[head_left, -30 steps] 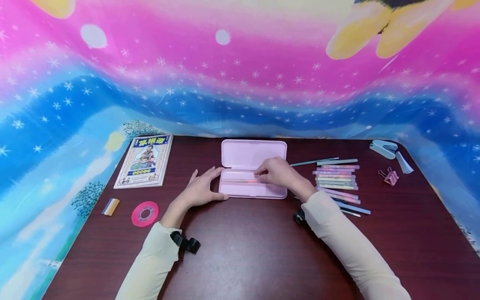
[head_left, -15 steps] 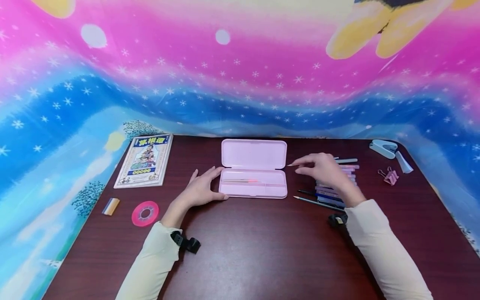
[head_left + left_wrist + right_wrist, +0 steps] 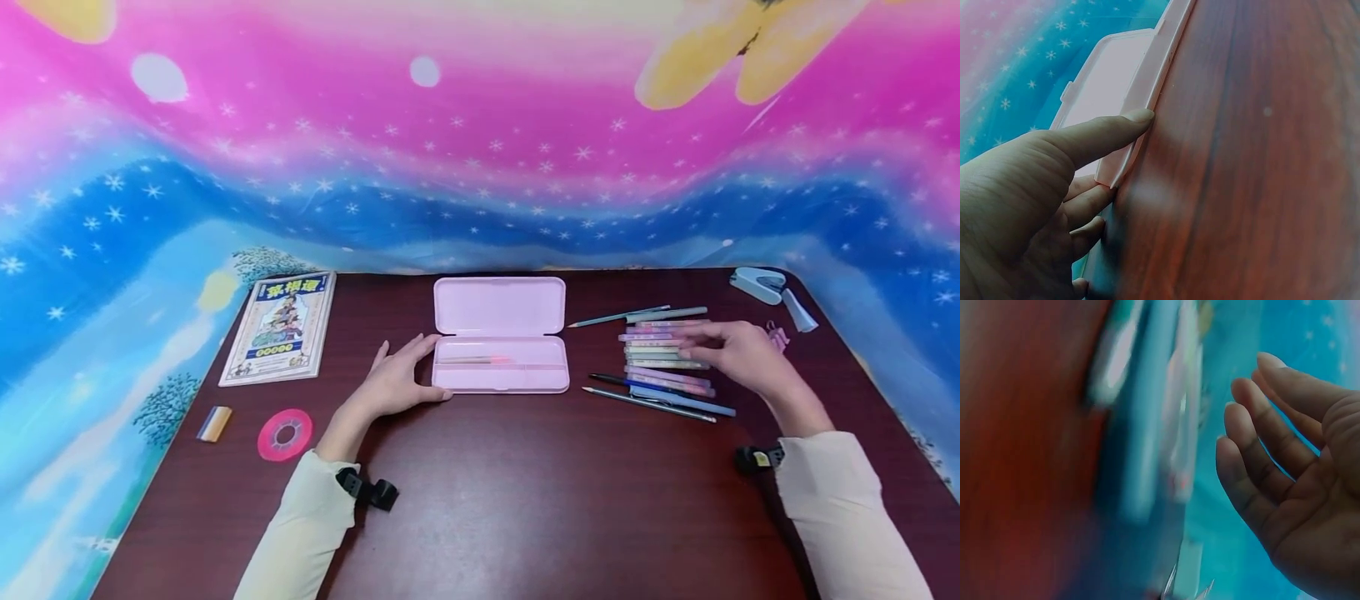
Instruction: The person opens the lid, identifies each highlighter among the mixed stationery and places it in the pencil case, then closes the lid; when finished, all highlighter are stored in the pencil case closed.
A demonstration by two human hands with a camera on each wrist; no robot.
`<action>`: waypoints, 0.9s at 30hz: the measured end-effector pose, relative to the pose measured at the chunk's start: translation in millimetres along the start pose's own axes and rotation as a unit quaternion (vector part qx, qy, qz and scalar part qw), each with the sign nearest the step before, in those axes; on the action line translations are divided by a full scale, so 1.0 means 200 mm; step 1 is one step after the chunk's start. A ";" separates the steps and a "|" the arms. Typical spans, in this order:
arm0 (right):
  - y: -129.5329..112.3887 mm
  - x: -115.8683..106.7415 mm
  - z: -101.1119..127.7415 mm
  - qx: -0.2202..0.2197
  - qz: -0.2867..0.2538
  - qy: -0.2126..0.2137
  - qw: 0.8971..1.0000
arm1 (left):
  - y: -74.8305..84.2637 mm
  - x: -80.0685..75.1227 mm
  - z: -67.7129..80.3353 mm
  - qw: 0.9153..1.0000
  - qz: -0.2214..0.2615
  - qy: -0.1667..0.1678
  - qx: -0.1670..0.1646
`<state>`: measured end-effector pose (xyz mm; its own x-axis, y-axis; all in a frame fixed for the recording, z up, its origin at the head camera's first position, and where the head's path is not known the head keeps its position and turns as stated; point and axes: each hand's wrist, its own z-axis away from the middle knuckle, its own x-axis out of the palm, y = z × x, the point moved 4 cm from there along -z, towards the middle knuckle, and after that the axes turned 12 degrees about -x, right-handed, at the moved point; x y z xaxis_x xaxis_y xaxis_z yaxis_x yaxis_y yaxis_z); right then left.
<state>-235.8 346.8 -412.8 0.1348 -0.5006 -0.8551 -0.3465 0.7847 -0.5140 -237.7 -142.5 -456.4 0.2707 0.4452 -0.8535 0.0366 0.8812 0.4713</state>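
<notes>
A pink pencil case [image 3: 501, 378] lies with its lid raised, and a slim pen with a reddish end [image 3: 480, 360] is in its rear compartment. My left hand [image 3: 393, 379] holds the case's left end, thumb [image 3: 1113, 130] against the front edge and fingers at the end wall. Above the right part of a row of pastel pens [image 3: 663, 352] is my right hand [image 3: 738, 354]. In the right wrist view its fingers [image 3: 1260, 440] are loosely bent and hold nothing, apart from the blurred pens.
Pencils [image 3: 652, 404] lie at the row's front, and a teal one [image 3: 615, 317] behind. A stapler [image 3: 757, 285] and a partly hidden pink binder clip [image 3: 777, 336] are at right. Leftward are a book [image 3: 279, 329], pink tape roll [image 3: 286, 435] and eraser-like block [image 3: 214, 423].
My right hand has left the pencil case and moved right, past the teal pencil, to above the pens. The left hand stays at the case. The head view has shifted slightly.
</notes>
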 end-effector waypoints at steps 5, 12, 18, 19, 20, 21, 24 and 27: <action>0.10 -0.02 0.10 0.025 0.014 -0.018 0.999 | -0.01 0.00 0.00 1.000 -0.002 0.002 0.003; 0.14 0.00 0.17 0.021 0.004 -0.062 0.998 | 0.00 0.00 -0.02 1.000 -0.005 0.002 0.006; 0.12 0.01 0.17 0.019 0.010 -0.068 0.997 | 0.00 0.00 -0.01 1.000 -0.004 0.002 0.007; 0.12 0.01 0.17 0.015 0.009 -0.069 0.997 | 0.00 0.00 -0.01 1.000 -0.003 0.003 0.007; 0.12 0.01 0.17 0.014 0.009 -0.068 0.998 | 0.00 0.00 -0.01 1.000 -0.002 0.004 0.007; 0.12 0.01 0.18 0.015 0.012 -0.068 0.997 | 0.00 0.00 -0.01 1.000 -0.002 0.004 0.007; 0.13 0.02 0.20 0.013 0.016 -0.067 0.998 | -0.01 0.00 0.00 1.000 -0.001 0.003 0.005; 0.14 0.03 0.21 0.013 0.027 -0.063 0.998 | -0.01 0.01 0.01 1.000 0.003 0.003 0.004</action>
<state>-205.6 379.7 -435.4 0.2334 -0.4085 -0.8824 -0.3331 0.8190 -0.4672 -235.6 -144.3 -458.1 0.2644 0.4510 -0.8525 0.0437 0.8774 0.4777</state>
